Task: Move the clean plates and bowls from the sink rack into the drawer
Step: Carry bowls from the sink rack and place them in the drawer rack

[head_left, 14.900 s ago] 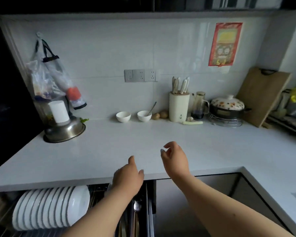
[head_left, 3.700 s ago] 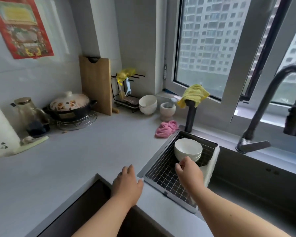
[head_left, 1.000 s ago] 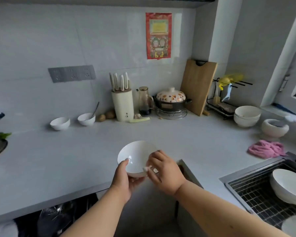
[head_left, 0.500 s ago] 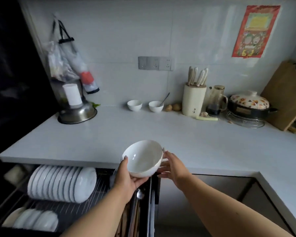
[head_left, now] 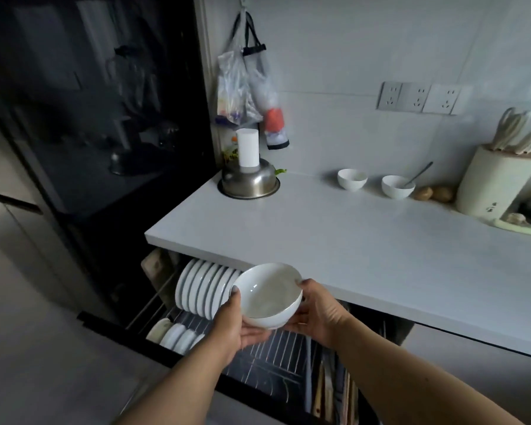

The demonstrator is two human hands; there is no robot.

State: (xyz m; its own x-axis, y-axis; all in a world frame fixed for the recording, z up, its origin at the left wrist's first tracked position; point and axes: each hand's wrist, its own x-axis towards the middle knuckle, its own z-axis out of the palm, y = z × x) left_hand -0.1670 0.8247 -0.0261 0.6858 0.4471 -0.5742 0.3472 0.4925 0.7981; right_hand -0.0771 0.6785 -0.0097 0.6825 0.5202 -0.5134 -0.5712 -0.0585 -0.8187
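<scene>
White bowl (head_left: 269, 297) held in both hands above open drawer (head_left: 267, 360).
Bowl is tilted, cupped by left hand (head_left: 233, 325) from below and right hand (head_left: 318, 311) at its side, fingers curled round it. Plates (head_left: 203, 289) stood in drawer rack just left; tabletop (head_left: 365, 240) behind.

A home kitchen: white countertop (head_left: 365, 240), knife block (head_left: 494, 182), wall sockets (head_left: 417, 98), plates racked in a drawer (head_left: 264, 363).

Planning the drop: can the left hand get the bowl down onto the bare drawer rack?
Probably yes: the left hand holds the bowl over bare wire rack, plates standing off to the left.
</scene>
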